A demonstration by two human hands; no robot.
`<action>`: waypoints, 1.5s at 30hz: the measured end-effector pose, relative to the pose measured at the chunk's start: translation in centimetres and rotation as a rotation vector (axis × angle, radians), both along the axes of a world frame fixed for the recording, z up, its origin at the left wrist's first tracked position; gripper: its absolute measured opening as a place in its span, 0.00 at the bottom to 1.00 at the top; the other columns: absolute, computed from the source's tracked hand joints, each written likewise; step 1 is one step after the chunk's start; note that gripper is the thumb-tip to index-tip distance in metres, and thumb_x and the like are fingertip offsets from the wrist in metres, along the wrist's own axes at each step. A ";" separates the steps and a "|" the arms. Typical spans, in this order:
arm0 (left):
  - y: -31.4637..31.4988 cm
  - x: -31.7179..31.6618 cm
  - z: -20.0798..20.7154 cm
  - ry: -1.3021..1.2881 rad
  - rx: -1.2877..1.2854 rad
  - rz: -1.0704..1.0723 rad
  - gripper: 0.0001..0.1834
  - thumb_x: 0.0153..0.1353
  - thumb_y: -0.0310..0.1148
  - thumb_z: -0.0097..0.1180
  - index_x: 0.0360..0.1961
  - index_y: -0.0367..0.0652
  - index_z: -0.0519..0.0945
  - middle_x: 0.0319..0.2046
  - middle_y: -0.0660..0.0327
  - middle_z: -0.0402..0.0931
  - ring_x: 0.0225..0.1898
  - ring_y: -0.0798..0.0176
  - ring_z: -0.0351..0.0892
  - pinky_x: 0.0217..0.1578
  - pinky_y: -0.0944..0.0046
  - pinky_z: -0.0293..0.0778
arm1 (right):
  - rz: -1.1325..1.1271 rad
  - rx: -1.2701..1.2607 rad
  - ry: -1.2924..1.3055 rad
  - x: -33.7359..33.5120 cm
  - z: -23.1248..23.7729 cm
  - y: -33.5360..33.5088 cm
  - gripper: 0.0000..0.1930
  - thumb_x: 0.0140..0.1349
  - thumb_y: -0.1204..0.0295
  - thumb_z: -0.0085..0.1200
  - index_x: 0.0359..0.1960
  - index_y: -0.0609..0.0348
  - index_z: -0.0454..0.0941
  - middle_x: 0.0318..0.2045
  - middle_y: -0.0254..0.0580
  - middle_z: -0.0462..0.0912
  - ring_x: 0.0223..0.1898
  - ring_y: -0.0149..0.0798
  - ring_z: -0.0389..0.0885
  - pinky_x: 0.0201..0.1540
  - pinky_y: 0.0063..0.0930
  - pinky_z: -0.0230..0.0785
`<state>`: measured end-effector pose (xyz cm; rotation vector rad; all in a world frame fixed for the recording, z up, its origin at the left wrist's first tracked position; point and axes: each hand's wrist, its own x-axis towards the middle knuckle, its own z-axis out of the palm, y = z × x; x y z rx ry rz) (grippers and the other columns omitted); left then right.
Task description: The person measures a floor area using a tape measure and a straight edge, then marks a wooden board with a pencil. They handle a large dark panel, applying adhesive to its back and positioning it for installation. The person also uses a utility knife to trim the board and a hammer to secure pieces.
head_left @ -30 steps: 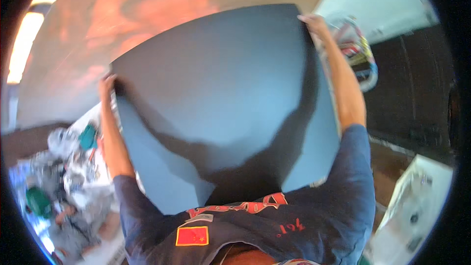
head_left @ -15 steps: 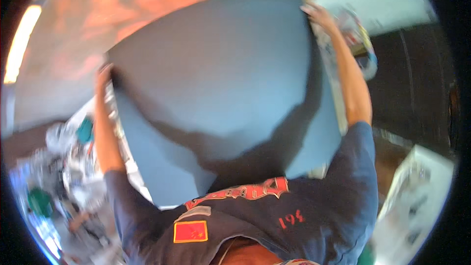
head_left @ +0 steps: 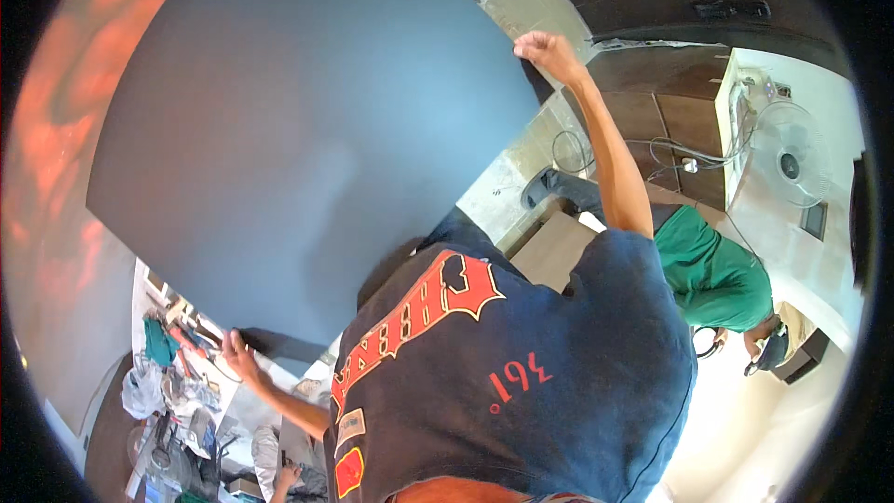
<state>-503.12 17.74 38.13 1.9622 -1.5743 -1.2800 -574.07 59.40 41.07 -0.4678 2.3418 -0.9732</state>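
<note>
Across the upper left of the view, a huge dark grey-blue panel (head_left: 307, 112) is dominating the scene, tilting on the slant before the wearer's chest and blocking sight of whatever is lying behind it. Both arms are working wide here! The right arm (head_left: 610, 154) is reaching long and forward, the left arm (head_left: 289, 405) is angling out lower, and the hands are staying well apart, each clamping the panel: the right hand (head_left: 551, 56) is pinching its right edge, fingers curling, while the left hand (head_left: 242, 357) is gripping the edge at lower left.

Around them, an orange-blotched expanse (head_left: 65, 168) is running close along the panel's left side. Over on the right, a person in a green shirt (head_left: 717, 270) is bending low, just beside the wearer's right arm. Brown cabinets (head_left: 684, 121) are standing beyond, a pale fan (head_left: 790, 165) is facing outward, a clear plastic bag (head_left: 144, 389) is sitting at lower left, and a teal cloth (head_left: 158, 340) is lying near it.
</note>
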 end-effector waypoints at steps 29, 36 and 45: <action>0.2 -0.7 -0.1 -0.226 -0.263 -0.243 0.21 0.49 0.42 0.64 0.43 0.43 0.84 0.38 0.55 0.84 0.42 0.55 0.83 0.45 0.60 0.75 | 0.178 0.212 0.581 -3.0 -3.8 -1.4 0.18 0.56 0.56 0.58 0.43 0.52 0.84 0.41 0.44 0.85 0.46 0.44 0.82 0.50 0.35 0.70; -0.4 -0.4 -0.7 -0.182 -0.312 -0.244 0.23 0.47 0.43 0.65 0.42 0.41 0.83 0.36 0.51 0.83 0.39 0.53 0.83 0.43 0.59 0.75 | 0.114 0.238 0.564 -2.6 -4.0 -1.7 0.15 0.54 0.58 0.60 0.40 0.48 0.85 0.38 0.43 0.86 0.44 0.43 0.83 0.48 0.35 0.71; 0.5 0.1 -2.4 0.096 -0.327 -0.158 0.27 0.53 0.36 0.63 0.52 0.31 0.75 0.47 0.47 0.79 0.49 0.53 0.78 0.52 0.60 0.71 | 0.194 0.055 1.058 0.4 -2.0 -7.2 0.20 0.54 0.64 0.60 0.49 0.57 0.78 0.46 0.52 0.81 0.46 0.50 0.80 0.52 0.40 0.70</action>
